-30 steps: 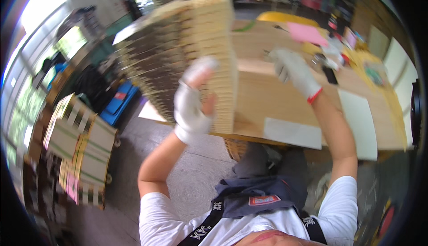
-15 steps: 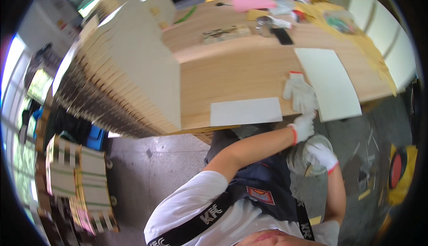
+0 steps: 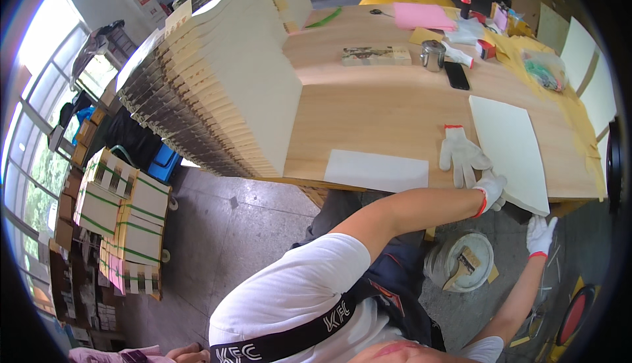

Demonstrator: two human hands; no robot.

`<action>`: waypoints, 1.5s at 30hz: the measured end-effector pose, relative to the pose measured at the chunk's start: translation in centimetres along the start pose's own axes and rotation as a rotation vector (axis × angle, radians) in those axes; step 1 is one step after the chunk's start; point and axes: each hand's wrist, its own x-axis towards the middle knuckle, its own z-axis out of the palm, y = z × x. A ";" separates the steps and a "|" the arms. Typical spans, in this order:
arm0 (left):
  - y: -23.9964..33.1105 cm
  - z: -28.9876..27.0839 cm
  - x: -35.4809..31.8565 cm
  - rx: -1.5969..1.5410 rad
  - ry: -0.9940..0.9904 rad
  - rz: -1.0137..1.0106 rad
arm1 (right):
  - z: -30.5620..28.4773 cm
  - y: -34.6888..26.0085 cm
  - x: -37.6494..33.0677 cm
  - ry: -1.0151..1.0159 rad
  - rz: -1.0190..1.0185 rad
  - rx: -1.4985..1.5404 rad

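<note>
A long stack of white sheets lies on the right part of the table, its near end at the table edge. My left hand, in a white glove with a red cuff, is bent round the stack's near left corner; some fingertips are hidden. My right hand, gloved alike, reaches up to the near right corner with thumb and fingers apart. Below the table edge stands a round pail smeared with pale stuff, with a flat brush resting in its top. An unworn white glove lies beside my left hand.
A tall stack of printed sheets fills the table's left side. One white sheet lies at the front edge. Farther back are a printed block, a metal cup and a black phone. Strapped bundles stand on a trolley at left.
My right hand has let go of the brush at the pail and risen to the stack's near right corner. My left hand has shifted onto the near left corner. The view has turned slightly.
</note>
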 end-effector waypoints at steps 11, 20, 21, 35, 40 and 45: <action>7.6 -3.7 -7.8 0.141 -0.146 0.227 | -2.8 -2.2 3.0 -0.124 0.072 -0.317; 12.4 -10.8 -12.0 0.882 -0.131 0.640 | 4.4 1.2 -6.4 -0.371 -0.223 -0.547; 13.8 -12.5 -14.8 0.899 -0.087 0.587 | 5.4 2.0 -6.0 -0.385 -0.229 -0.500; 8.7 -43.6 -15.2 0.223 0.206 0.120 | 35.4 15.9 -11.3 -0.562 -0.083 -1.098; 9.4 -40.1 -16.3 0.532 0.366 0.098 | 33.5 16.2 -9.8 -0.601 -0.428 -1.513; 10.0 -37.0 -18.6 1.330 0.684 0.112 | 33.4 17.1 -10.3 -0.398 -0.620 -1.709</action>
